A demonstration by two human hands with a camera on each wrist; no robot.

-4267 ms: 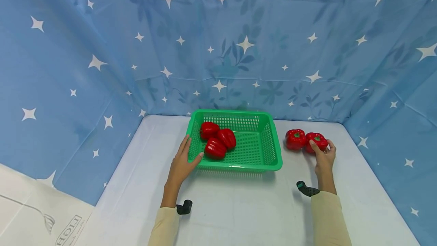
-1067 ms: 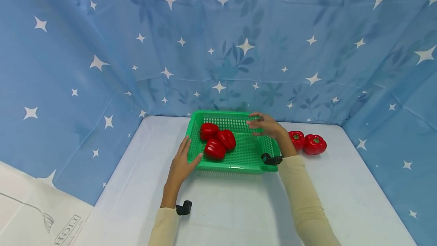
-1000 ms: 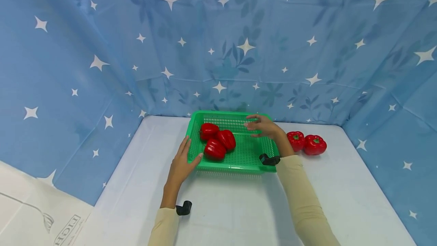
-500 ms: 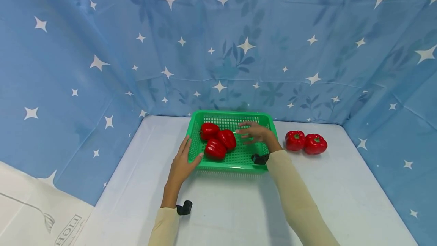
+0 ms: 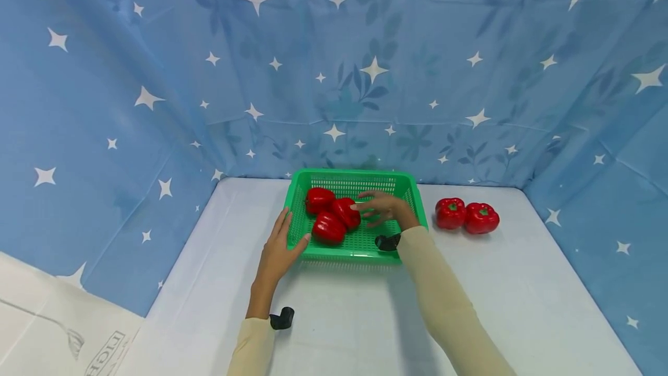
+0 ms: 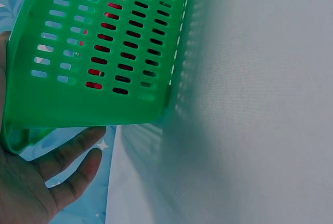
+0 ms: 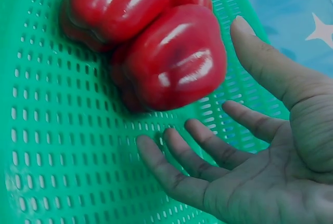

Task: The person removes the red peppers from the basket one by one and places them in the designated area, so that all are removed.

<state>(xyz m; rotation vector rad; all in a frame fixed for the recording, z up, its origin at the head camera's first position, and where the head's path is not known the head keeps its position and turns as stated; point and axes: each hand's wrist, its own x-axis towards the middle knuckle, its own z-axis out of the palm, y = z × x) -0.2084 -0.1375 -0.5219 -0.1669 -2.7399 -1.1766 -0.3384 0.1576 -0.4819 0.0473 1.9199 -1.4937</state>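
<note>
A green plastic basket [image 5: 378,254] holds three red bell peppers: one at the back left [image 5: 319,200], a front pepper [image 5: 329,228] and a right-hand pepper [image 5: 346,213], all bunched together. My left hand [image 5: 276,254] lies against the basket's left end, fingers extended along the rim and thumb near the front corner. In the left wrist view, straight fingers [image 6: 78,182] show beside the slotted wall. Over the basket, my right hand [image 5: 383,208] spreads its fingers close to the right-hand pepper and holds nothing. The right wrist view shows thumb and fingers around a pepper [image 7: 179,60], apparently without contact.
Two more red bell peppers, a left one [image 5: 450,213] and a right one [image 5: 480,218], stand side by side on the white table [image 5: 344,318], right of the basket. A blue star-patterned curtain [image 5: 334,74] hangs behind the table and along both sides.
My right hand has let go of the right pepper on the table and moved left over the basket, up to the peppers inside. My left hand and the peppers stay in place.
</note>
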